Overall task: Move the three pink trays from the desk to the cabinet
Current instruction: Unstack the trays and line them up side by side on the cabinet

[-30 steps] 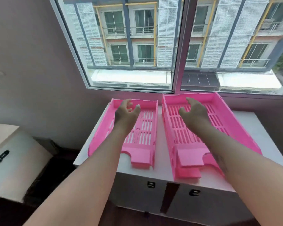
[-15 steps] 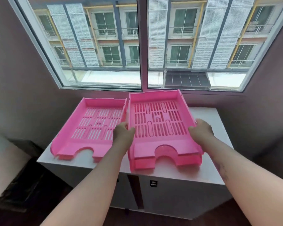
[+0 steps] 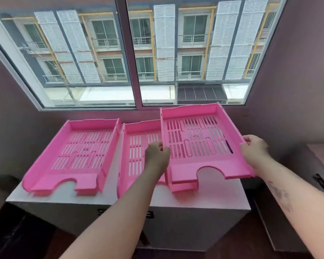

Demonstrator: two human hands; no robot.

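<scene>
1. I am holding the top tray [image 3: 200,143] by its two long sides: my left hand [image 3: 156,156] is clenched on its left rim and my right hand [image 3: 254,150] is clenched on its right rim.
2. The top tray is hanging above the white table [image 3: 204,200], tilted, with its far end higher and its notched front edge nearest me.
3. The tray's right front corner is reaching past the table's right edge, over the gap beside a low cabinet [image 3: 318,165] at the right.
4. The middle tray [image 3: 138,146] is lying on the table just under and to the left of the held one; my left forearm is crossing over its front part, so I cannot tell how its front edge sits.
5. The left tray [image 3: 73,157] is lying flat on the table just beside the middle tray, its long side close against it and its front edge near the table's front edge.
6. The window [image 3: 131,53] is standing right behind the table, and the held tray's far end is coming close to the sill.
7. Open room is lying to the right of the table and toward me; the left side is taken up by the two resting trays.
8. Half a second ago the top tray was nested on the middle tray; now it is raised and shifted to the right, uncovering the middle tray's left half.
9. Both hands are keeping the same side grip as then.
</scene>
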